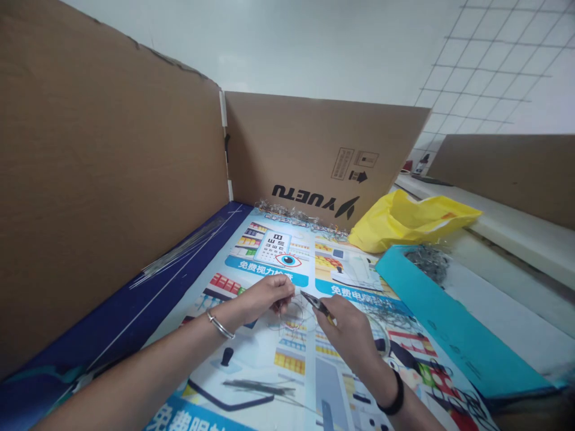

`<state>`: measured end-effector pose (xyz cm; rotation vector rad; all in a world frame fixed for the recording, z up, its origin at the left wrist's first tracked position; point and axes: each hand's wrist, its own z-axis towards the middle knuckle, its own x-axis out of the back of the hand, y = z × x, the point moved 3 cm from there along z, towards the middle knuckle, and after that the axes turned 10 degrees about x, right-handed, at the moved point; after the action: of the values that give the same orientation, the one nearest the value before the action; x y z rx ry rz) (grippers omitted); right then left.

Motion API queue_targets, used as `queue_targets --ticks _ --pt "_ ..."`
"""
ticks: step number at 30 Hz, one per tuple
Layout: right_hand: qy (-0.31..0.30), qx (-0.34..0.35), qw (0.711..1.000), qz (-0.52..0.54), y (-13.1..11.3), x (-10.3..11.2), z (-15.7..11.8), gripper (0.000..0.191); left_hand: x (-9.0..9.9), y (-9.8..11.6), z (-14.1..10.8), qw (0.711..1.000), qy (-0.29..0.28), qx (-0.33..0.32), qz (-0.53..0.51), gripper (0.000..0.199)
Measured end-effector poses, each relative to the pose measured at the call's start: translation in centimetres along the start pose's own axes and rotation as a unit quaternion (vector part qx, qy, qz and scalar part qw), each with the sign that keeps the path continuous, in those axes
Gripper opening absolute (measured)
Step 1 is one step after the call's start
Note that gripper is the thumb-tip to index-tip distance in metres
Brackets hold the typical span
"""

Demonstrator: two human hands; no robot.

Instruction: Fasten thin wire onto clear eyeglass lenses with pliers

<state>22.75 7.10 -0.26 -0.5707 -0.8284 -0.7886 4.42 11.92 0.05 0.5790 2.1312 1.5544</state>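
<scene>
My left hand (pixel 272 294), with a silver bangle on its wrist, is closed in a pinch on a thin wire loop (pixel 293 317) that hangs below the fingers over the printed sheet. My right hand (pixel 348 326), with a black band on its wrist, is wrapped round a pair of pliers (pixel 318 303). The pliers' tips point up and left, close to the left fingertips. Whether the tips touch the wire cannot be made out. Below the hands, a bundle of thin wires (pixel 260 387) lies on the printed sheet (pixel 309 257).
Cardboard walls (pixel 278 149) stand at the left and back. Straight wires (pixel 179 251) lie at the left. A yellow bag (pixel 404 221) and a blue box (pixel 449 323) holding tangled wire (pixel 426 263) are at the right. Dark rings (pixel 467 395) lie at the lower right.
</scene>
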Motion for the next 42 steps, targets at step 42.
queue_targets --ticks 42 --pt "0.047 0.071 0.995 -0.048 -0.5 0.3 -0.1 0.011 -0.1 0.0 -0.1 0.995 0.015 0.009 0.098 0.038"
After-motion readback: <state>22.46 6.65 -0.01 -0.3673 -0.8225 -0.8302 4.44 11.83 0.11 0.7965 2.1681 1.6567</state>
